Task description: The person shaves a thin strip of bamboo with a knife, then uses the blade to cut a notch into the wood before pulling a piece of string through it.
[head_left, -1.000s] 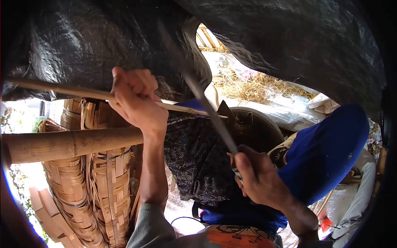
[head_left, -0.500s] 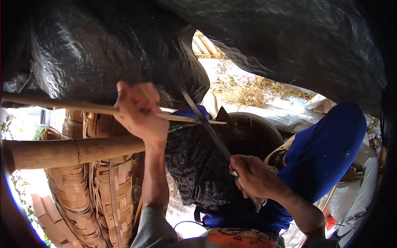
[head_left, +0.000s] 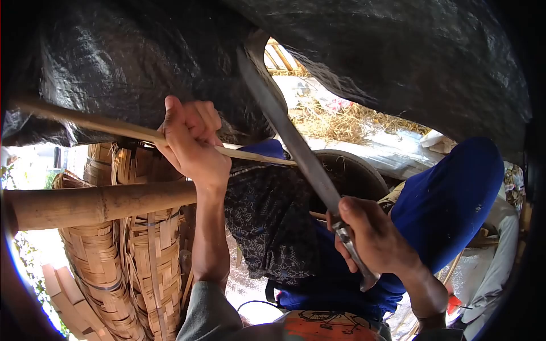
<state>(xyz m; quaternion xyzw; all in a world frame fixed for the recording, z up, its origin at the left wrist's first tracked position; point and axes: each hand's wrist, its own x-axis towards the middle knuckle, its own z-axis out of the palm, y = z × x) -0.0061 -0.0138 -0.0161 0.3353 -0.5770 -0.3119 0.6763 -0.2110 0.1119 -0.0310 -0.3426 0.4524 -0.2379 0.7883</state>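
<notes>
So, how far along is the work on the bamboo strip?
Done: woven baskets stand stacked at the left. In hand: the left hand grips the thin bamboo strip, and the right hand holds the long knife, its blade crossing the strip; whether it bites, I cannot tell. Left: the strip looks uncut; the thick bamboo pole looks unsplit.

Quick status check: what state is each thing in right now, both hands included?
left hand: shut on the bamboo strip, held roughly level.
right hand: shut on the knife handle.
knife: blade angled up, crossing the strip; contact unclear.
bamboo pole: lying level, in neither hand.
woven baskets: stacked behind the pole.
</notes>
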